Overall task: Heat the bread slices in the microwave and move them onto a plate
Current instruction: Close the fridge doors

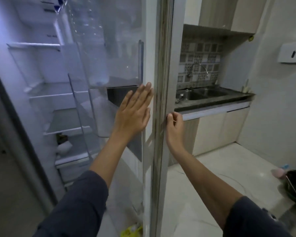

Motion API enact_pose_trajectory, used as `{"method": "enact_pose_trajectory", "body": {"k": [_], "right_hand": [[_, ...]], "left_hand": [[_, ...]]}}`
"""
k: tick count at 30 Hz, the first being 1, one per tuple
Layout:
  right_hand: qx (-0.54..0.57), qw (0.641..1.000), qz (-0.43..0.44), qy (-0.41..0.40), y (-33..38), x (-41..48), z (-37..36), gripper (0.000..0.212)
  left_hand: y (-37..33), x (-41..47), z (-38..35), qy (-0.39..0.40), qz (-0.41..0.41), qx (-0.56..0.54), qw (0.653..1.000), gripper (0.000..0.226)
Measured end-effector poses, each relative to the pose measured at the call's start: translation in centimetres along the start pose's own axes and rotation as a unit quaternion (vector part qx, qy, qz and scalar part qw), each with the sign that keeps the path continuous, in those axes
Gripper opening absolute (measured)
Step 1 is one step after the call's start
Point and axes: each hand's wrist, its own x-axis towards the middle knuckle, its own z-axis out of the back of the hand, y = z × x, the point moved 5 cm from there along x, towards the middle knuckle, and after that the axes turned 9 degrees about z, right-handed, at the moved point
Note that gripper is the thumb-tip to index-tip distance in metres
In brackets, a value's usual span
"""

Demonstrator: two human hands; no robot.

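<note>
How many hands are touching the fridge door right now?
2. The left hand lies flat against the inner side of the fridge door, fingers spread upward. The right hand grips the door's outer edge, fingers curled round it.

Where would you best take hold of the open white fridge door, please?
Grip the white fridge door by its tall free edge, from the sink side, where the right hand pinches it. The left hand lies flat on the inner face, which offers only push.
</note>
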Motion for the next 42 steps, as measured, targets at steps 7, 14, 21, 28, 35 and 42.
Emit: {"method": "enact_pose_trajectory", "body": {"k": [7, 14, 21, 28, 35, 42], "right_hand": [[0.008, 0.994, 0.096, 0.053, 2.7, -4.5, -5.1, 0.016], [-0.044, 0.951, 0.233, 0.197, 6.2, -5.6, -9.7, 0.021], [0.081, 0.956, 0.252, 0.124, 8.2, -3.7, -15.2, 0.024], [0.158, 0.947, 0.269, 0.078, 8.8, -2.2, -23.0, 0.030], [0.139, 0.947, 0.284, 0.055, 8.7, 1.5, -30.7, 0.038], [0.139, 0.937, 0.320, -0.031, 8.9, 1.8, -38.0, 0.025]], "left_hand": [[6.7, -4.8, 2.0, -0.019, 0.100, -0.016, 0.995, 0.061], [13.6, -7.2, 5.2, 0.010, 0.169, -0.029, 0.985, 0.059], [18.2, -7.3, 8.5, -0.032, 0.248, -0.079, 0.965, 0.051], [20.0, -1.1, 10.2, -0.099, 0.149, -0.051, 0.983, 0.060], [26.7, -0.8, 9.1, -0.114, 0.131, -0.018, 0.985, 0.072], [35.1, -1.6, 7.9, -0.104, 0.141, 0.003, 0.985, 0.076]]}}
